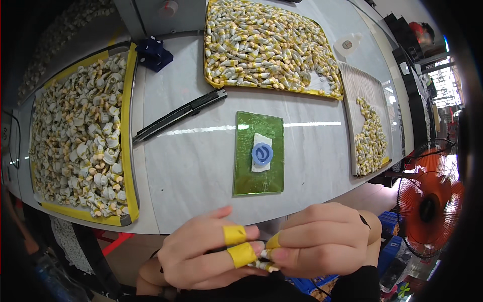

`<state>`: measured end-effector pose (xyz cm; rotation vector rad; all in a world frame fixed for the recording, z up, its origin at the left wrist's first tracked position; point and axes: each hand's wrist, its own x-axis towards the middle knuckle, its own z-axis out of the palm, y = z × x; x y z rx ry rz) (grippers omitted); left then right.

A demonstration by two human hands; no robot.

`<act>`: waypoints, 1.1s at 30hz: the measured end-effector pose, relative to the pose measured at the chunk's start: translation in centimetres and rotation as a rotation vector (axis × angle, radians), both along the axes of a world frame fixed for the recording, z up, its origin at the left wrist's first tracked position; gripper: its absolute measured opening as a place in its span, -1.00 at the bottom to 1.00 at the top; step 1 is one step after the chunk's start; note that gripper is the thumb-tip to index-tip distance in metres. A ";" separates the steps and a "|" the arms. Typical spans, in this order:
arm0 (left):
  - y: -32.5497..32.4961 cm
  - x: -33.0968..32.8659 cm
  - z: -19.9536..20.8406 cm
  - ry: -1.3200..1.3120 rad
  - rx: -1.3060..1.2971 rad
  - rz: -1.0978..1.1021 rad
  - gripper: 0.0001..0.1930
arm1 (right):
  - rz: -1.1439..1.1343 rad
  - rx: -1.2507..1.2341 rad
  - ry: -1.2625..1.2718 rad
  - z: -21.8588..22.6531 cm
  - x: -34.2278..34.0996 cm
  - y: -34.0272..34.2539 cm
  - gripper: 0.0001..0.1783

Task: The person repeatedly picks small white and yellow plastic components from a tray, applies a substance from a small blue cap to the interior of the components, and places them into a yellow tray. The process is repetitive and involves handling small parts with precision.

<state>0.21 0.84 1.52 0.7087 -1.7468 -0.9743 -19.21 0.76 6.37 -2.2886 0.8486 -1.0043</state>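
Observation:
My left hand (209, 254) and my right hand (322, 241) meet at the lower edge, below the table's front edge. Both pinch the same small white and yellow part (265, 265) between their fingertips. Yellow tape wraps two left fingers and one right fingertip. Most of the part is hidden by the fingers. Just beyond the hands lies a green rectangular plate (257, 176) carrying a white pad with a round blue piece (262, 153) on it.
A yellow-edged tray (130, 166) heaped with white and yellow parts sits at the left; a second full tray (274, 88) lies at the back. A ridged tray (359, 85) with some parts is at the right. A black utility knife (178, 116), a dark blue cloth (153, 53), an orange fan (430, 206).

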 end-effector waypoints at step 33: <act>-4.0 10.1 7.7 -0.644 0.065 0.124 -0.78 | 0.140 0.224 -0.034 -0.4 -1.5 0.0 -0.71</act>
